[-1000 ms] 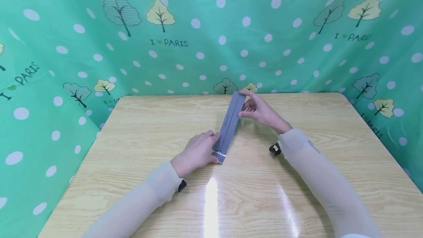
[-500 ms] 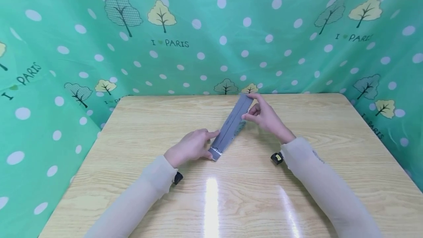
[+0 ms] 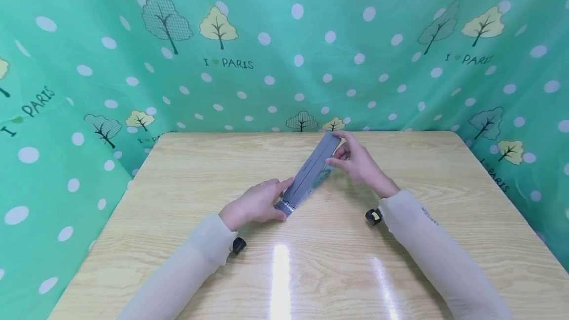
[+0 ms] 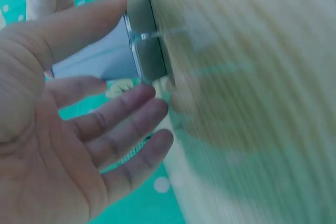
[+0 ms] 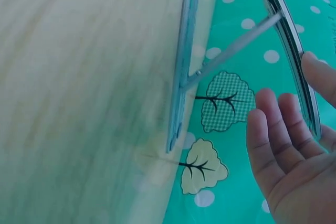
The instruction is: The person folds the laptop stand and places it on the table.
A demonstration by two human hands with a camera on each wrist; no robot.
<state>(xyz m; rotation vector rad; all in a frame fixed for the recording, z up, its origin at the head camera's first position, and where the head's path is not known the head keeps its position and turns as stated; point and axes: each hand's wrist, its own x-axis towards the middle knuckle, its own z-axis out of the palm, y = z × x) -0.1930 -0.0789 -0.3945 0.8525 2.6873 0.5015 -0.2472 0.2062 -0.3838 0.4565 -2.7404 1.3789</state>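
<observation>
A long grey folding stand (image 3: 312, 168) slants up and away across the table, its far end raised. At its near end is a shiny metal hinge (image 3: 286, 205). My left hand (image 3: 254, 202) holds that end, thumb near the hinge and index finger along the left edge; its other fingers stretch out free in the left wrist view. My right hand (image 3: 359, 163) pinches the raised end between thumb and index finger. In the right wrist view, a thin strut (image 5: 231, 51) joins the raised upper panel (image 5: 291, 45) to the lower bar (image 5: 184, 61).
The wooden table (image 3: 200, 157) reaches back to a green curtain (image 3: 178, 83) with white dots and printed trees. A bright light reflection (image 3: 280, 280) lies on the tabletop. Black wrist cameras (image 3: 373, 217) show below the sleeves.
The stand has turned clockwise, its far end swinging right and its near end shifting left. Both hands have moved with it and keep hold. The head view has tilted slightly.
</observation>
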